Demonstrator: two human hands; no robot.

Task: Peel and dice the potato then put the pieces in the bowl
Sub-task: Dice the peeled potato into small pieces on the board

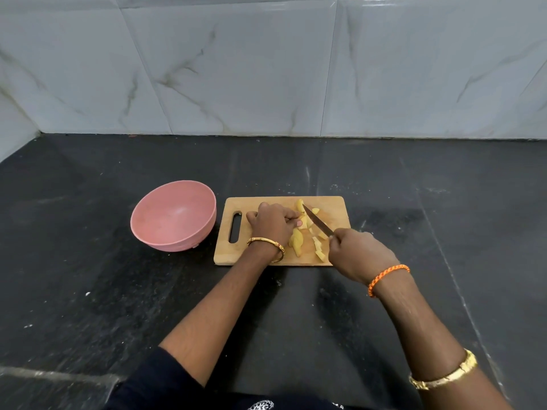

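Currently the dicing step is in progress, as I read it from the head view. My right hand (359,255) is clenched around the handle of the knife (317,221), whose blade points away from me and to the left, its tip over the far group of pieces. My left hand (273,224) is curled with the fingertips (299,222) pressed down on a section of potato (305,221) just beside the blade; I judge this grip to be pinning that section against the cutting board (337,204) rather than lifting it.

Status of the work:

1. Peeling: appears complete. Every visible piece shows pale yellow flesh, and I see no skin on them. No peeler or peelings are in view.
2. Dicing: partly done. Several small cut pieces (318,247) lie on the near right of the board, close to my right hand. A larger wedge (296,241) lies just beside my left wrist and looks uncut.
3. Transfer: not started. The pink bowl (148,232) stands on the dark counter (88,261) just left of the board and holds nothing that I can see.

Remaining, in my judgement: cut the pinned section, reduce the wedge and any other large pieces, then move everything from the board into the bowl.
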